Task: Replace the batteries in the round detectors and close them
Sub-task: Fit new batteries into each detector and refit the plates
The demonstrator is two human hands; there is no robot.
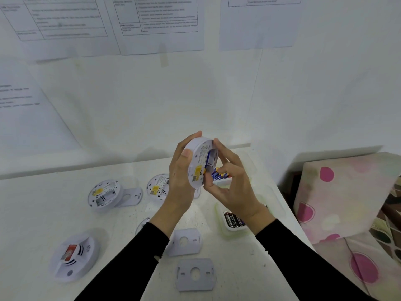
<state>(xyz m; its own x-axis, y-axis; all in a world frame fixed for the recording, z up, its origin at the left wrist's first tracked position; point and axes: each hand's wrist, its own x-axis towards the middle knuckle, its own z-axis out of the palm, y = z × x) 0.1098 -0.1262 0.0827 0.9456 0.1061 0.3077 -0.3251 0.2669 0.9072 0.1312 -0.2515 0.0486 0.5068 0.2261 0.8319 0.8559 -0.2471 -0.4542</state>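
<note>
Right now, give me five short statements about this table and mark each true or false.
1. The left hand holds a round white plastic detector above the white table. True.
2. The right hand lies flat on the table. False: its fingers are on the held detector.
3. The white round detector with the red sticker sits at the table's right edge. False: it lies near the left.
4. The clear plastic tub by the right wrist holds black batteries. True.
5. The flat grey mounting plate nearest the camera lies alone. True.
</note>
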